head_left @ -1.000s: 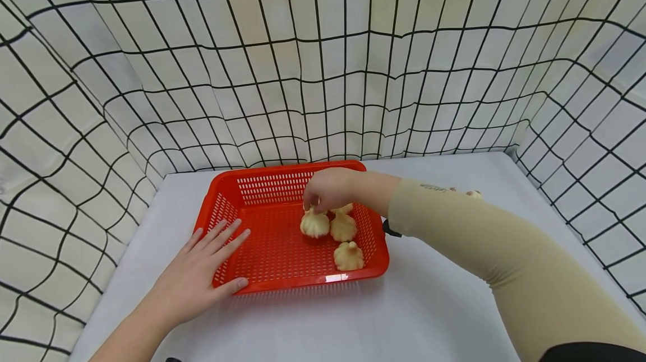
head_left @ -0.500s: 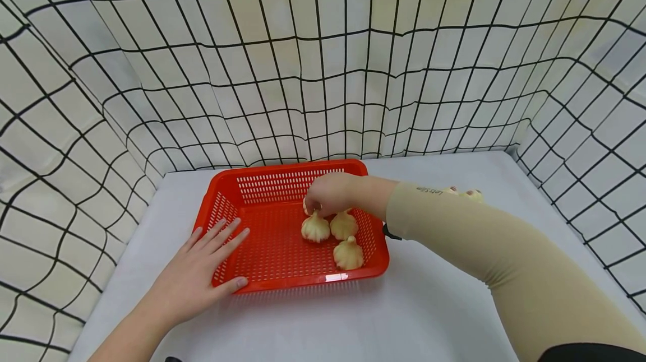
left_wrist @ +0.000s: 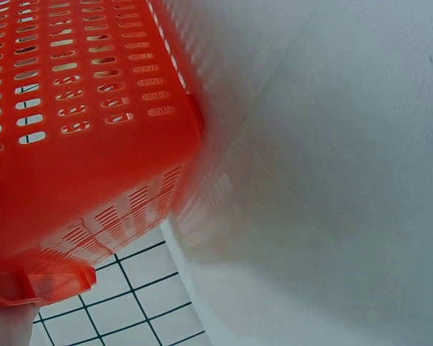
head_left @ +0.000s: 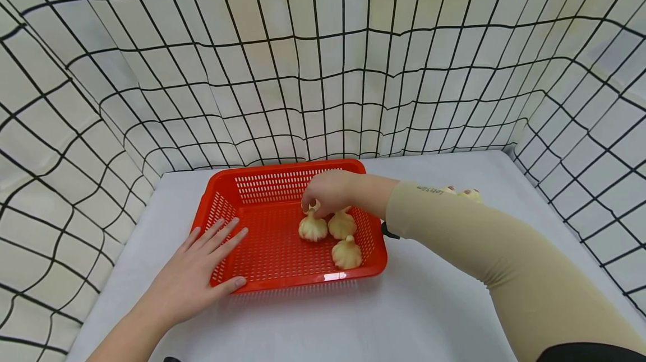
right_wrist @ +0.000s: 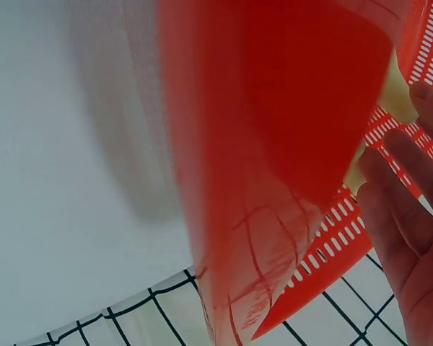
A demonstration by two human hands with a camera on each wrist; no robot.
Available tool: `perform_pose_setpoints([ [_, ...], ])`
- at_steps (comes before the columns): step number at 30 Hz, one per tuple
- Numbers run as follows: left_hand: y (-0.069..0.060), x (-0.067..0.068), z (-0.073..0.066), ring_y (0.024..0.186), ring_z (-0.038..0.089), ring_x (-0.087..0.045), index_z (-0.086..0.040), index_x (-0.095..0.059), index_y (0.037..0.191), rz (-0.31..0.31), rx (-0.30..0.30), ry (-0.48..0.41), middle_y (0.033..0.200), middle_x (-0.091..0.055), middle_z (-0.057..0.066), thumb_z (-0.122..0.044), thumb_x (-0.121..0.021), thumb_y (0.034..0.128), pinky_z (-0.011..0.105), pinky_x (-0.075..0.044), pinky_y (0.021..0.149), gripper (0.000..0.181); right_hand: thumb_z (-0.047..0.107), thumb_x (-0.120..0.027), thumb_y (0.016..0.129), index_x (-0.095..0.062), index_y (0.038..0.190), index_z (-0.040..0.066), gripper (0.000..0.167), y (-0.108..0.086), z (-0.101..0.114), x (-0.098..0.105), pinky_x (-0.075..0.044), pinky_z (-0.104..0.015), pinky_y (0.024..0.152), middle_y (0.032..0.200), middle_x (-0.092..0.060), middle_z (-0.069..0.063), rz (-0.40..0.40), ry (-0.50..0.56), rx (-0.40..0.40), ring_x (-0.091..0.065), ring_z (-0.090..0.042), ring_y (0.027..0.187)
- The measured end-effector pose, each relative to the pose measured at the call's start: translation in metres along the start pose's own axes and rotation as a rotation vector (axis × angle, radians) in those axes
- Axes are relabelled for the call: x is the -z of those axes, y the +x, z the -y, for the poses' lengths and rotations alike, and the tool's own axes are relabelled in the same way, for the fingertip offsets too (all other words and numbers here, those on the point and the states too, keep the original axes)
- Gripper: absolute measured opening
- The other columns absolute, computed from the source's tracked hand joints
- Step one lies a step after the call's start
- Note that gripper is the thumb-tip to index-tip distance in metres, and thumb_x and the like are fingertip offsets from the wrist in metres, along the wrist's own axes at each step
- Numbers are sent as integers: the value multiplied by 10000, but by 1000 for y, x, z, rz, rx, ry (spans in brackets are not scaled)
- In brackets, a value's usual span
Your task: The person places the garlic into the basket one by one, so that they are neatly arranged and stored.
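In the head view my left hand (head_left: 199, 269) lies with spread, straight fingers over the near left corner of a red plastic basket (head_left: 282, 282). My right hand (head_left: 330, 193) reaches into the basket from the right, fingers bent downward around a garlic bulb that the hand mostly hides. Just in front of those fingers sits a garlic bulb (head_left: 313, 228). Another bulb (head_left: 342, 225) is beside it, and a third garlic bulb (head_left: 346, 253) lies at the near right corner. The right wrist view shows the fingers (right_wrist: 400, 194) at a pale bulb (right_wrist: 356, 171), partly behind the basket wall.
Under the basket is a white-covered table (head_left: 429, 295). More garlic bulbs (head_left: 470, 194) lie on it behind the right sleeve (head_left: 469, 233), partly hidden. A black net (head_left: 343, 73) over white sheeting surrounds the table at the back and sides.
The right hand stays at nearly the same spot, with slight finger movement over the bulbs. The front bulbs barely shift. My left hand keeps its place on the basket.
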State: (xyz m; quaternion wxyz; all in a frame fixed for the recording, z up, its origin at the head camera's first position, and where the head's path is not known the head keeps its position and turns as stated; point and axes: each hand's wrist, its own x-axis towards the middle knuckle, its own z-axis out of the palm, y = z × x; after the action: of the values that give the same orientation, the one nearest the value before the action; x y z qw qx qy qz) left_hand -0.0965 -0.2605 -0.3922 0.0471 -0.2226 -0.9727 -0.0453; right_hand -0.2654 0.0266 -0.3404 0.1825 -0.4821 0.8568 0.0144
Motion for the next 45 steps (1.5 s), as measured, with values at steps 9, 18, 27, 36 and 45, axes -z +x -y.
perform_pose_setpoints([
  [9, -1, 1, 1, 1473, 349, -244, -238, -352, 1555, 10, 5, 3, 1631, -248, 30, -724, -512, 880, 492, -5, 1218, 847, 292, -712, 925, -734, 1202, 233, 285, -2, 0, 2, -488, -286, 919, 1135, -688, 108, -20, 32, -13, -575, -88, 1033],
  [18, 0, -1, 0, 1469, 351, -252, -236, -353, 1555, 3, 1, -1, 1626, -260, 34, -701, -537, 883, 500, -12, 1217, 838, 367, -743, 892, -747, 1167, 265, 293, -15, -12, 3, -489, -244, 803, 1098, -682, 131, -115, 101, -35, -590, -71, 906],
  [27, 1, -3, 2, 1469, 353, -250, -236, -349, 1557, 0, -2, 17, 1628, -256, 30, -690, -562, 876, 458, 34, 1219, 846, 321, -740, 906, -749, 1171, 209, 288, -38, -31, 7, -503, -267, 873, 1134, -709, 68, -231, 181, -37, -618, -100, 996],
  [36, 1, -1, 2, 1466, 364, -252, -226, -358, 1553, 7, 1, 10, 1628, -253, 40, -686, -574, 871, 463, 33, 1219, 850, 295, -756, 894, -759, 1147, 212, 266, -76, -54, 2, -529, -277, 782, 1104, -709, 16, -326, 272, -116, -615, -140, 946],
  [45, 2, -3, 2, 1465, 376, -249, -232, -359, 1553, -10, -3, 7, 1623, -267, 51, -680, -592, 863, 447, 43, 1219, 856, 293, -780, 871, -758, 1150, 215, 290, -119, -83, -20, -567, -291, 787, 1078, -694, 77, -340, 378, -204, -625, -202, 1012],
])
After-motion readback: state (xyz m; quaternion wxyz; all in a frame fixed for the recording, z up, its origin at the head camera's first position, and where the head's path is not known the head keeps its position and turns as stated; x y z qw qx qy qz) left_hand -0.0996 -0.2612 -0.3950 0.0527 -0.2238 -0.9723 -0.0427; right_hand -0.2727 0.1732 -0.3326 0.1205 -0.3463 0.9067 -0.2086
